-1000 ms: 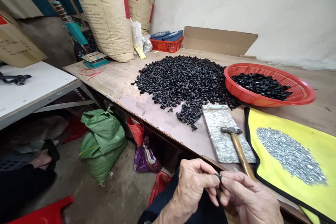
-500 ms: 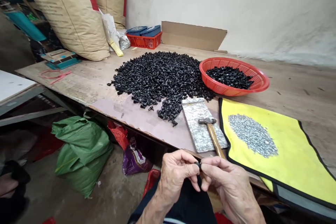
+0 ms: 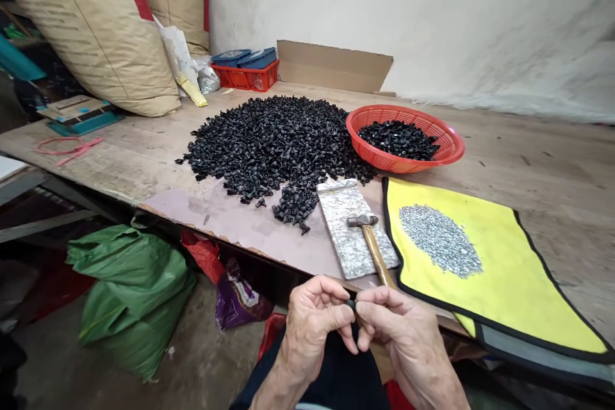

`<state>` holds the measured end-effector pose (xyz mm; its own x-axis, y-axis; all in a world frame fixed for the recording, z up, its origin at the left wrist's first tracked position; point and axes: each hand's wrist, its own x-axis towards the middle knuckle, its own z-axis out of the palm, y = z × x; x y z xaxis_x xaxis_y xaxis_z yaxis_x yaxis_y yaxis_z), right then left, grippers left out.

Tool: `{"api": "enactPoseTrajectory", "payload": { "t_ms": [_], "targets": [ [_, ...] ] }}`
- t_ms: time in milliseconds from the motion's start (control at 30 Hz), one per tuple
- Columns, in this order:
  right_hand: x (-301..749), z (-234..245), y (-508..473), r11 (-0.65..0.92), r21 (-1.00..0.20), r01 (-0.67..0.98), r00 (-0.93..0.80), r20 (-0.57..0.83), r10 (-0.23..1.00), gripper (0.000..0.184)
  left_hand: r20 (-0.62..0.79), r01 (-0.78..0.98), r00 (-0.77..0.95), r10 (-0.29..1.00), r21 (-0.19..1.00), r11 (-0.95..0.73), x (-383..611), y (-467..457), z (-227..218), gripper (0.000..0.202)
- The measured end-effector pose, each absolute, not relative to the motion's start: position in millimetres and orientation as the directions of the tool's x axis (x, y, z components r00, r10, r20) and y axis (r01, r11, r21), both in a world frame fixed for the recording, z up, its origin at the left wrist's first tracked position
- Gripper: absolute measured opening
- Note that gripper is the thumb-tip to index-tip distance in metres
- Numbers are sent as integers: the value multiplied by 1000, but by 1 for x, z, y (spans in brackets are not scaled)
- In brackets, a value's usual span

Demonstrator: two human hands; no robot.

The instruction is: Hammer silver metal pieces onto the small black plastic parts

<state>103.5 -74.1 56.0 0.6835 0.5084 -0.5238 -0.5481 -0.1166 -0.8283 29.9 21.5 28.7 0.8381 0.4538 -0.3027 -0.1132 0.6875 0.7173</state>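
Pinched between the thumb and fingers of my left hand is a small black plastic part. My right hand meets it from the other side, thumb and forefinger closed at the part; whether a tiny metal piece is in them is hidden. Just beyond my hands, a hammer with a wooden handle lies on a worn, pale slab. Behind the slab spreads a large heap of black plastic parts. Small silvery metal pieces lie on a yellow cloth with black edging, to the right.
A red colander holding more black parts stands right of the heap. Big paper sacks, a red basket with blue lids and a cardboard strip line the back. A green sack sits on the floor left of the table edge.
The whole scene has shifted left in view as my head turned slightly right. Both hands stay together at the black part, with hardly any change in grip.
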Motion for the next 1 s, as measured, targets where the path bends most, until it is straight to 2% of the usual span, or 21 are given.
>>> {"api": "enactPoseTrajectory", "payload": {
  "t_ms": [300,667,800,1000],
  "targets": [
    [106,61,-72,-74,-828,-556,693,-511,509,19,-307,-88,849,431,721,687,34,21,33,13],
    [112,63,-81,-79,-915,-396,782,-381,493,20,-305,-75,861,406,715,695,45,14,36,13],
    [117,59,-86,-106,-918,-382,764,-378,523,21,-317,-66,864,391,699,712,48,11,34,14],
    [114,48,-97,-72,-906,-416,781,-397,481,22,-298,-65,888,351,674,736,50,2,30,16]
  ]
}}
